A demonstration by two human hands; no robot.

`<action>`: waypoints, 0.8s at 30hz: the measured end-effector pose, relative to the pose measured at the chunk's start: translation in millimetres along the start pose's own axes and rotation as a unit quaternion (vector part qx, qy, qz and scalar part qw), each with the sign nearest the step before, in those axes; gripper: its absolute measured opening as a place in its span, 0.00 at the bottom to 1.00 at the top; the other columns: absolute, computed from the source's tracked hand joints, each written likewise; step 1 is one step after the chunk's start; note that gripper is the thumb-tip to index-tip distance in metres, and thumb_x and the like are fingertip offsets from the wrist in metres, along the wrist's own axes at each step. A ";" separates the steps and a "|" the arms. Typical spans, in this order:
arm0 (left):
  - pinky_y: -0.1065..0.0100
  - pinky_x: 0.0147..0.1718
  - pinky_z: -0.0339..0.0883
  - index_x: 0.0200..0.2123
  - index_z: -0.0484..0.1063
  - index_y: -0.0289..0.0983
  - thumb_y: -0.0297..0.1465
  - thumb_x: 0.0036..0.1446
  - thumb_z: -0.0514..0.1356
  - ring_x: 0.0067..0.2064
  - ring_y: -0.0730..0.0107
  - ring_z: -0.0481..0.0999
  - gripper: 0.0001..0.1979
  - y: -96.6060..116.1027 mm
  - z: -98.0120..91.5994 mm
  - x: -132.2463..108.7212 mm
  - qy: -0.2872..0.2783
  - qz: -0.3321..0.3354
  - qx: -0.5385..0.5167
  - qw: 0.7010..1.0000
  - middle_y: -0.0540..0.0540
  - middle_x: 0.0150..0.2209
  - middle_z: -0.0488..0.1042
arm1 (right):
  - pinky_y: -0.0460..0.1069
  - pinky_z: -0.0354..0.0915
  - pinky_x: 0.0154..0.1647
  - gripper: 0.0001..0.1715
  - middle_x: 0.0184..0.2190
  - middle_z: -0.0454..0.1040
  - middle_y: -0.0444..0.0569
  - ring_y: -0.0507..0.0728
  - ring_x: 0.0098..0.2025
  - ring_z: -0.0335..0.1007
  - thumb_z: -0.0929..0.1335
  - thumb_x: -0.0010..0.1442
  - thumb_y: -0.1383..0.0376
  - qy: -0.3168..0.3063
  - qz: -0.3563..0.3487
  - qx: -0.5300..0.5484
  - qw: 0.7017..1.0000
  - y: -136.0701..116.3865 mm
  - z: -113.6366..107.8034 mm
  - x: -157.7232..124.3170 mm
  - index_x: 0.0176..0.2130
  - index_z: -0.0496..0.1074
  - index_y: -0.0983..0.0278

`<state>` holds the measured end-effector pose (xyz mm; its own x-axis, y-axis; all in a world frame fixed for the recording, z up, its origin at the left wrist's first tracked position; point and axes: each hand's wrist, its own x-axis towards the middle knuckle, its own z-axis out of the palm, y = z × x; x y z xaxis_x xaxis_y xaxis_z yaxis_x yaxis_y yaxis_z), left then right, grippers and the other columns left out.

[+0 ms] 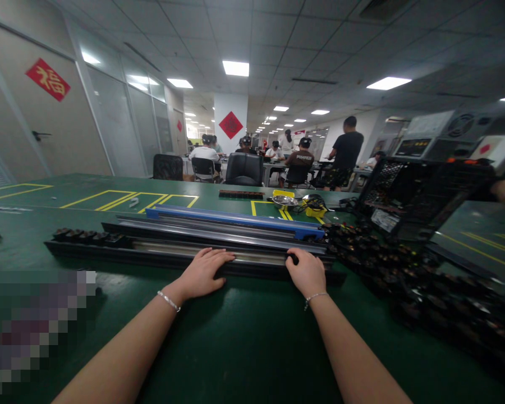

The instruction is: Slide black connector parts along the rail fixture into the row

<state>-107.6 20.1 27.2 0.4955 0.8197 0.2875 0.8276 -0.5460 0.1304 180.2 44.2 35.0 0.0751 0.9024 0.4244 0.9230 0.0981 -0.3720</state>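
A long black channel (160, 247) with a silvery inner strip lies across the green table in front of me. My left hand (204, 273) rests on its near edge, fingers stretched out and thumb apart, holding nothing visible. Further right, my right hand (308, 273) is closed over the same channel. A small black part (294, 258) shows between its thumb and finger; its kind I cannot make out. Several black block-like pieces (90, 237) sit in a row in the channel's left end. Just behind lie another dark channel (210, 229) and a blue rail (231, 216).
A large heap of small black parts (425, 280) spreads over the right side. Behind it stands an open black computer case (421, 191). Toward the back are a metal bowl (284, 200) and a dark strip (240, 194). Several people sit or stand beyond the table (235, 348).
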 end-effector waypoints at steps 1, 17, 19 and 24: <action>0.56 0.61 0.42 0.57 0.57 0.47 0.32 0.48 0.57 0.61 0.65 0.58 0.31 -0.1 0.1 -0.1 0.001 0.000 0.000 1.000 0.52 0.60 0.62 | 0.57 0.55 0.51 0.15 0.42 0.75 0.47 0.59 0.48 0.67 0.60 0.55 0.63 -0.001 0.001 -0.001 1.000 -0.1 -0.2 0.0 0.39 0.72 0.58; 0.56 0.60 0.43 0.57 0.56 0.47 0.32 0.48 0.57 0.61 0.64 0.58 0.31 -1.3 0.2 -0.4 0.002 0.004 0.001 1.000 0.51 0.60 0.62 | 0.60 0.48 0.57 0.15 0.44 0.74 0.47 0.57 0.47 0.67 0.60 0.54 0.64 -0.006 0.029 0.023 0.999 2.1 -2.6 -0.4 0.40 0.71 0.58; 0.56 0.60 0.43 0.57 0.56 0.47 0.33 0.48 0.57 0.61 0.64 0.58 0.31 -1.6 0.4 -0.3 0.001 0.005 0.002 1.000 0.51 0.60 0.62 | 0.60 0.48 0.57 0.15 0.44 0.74 0.47 0.57 0.47 0.67 0.60 0.54 0.64 -0.007 0.030 0.023 0.999 1.9 -3.1 -0.5 0.40 0.71 0.58; 0.56 0.61 0.43 0.57 0.56 0.48 0.32 0.48 0.57 0.61 0.64 0.58 0.31 -1.8 0.8 -0.4 0.002 0.004 0.006 1.000 0.51 0.59 0.63 | 0.61 0.48 0.57 0.16 0.44 0.74 0.46 0.58 0.47 0.67 0.60 0.54 0.64 -0.012 0.031 0.021 0.999 2.9 -3.4 -0.4 0.40 0.71 0.58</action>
<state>-109.1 20.9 26.1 0.5005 0.8152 0.2915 0.8270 -0.5498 0.1176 184.1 42.7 36.6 0.1217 0.9167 0.3806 0.9001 0.0597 -0.4316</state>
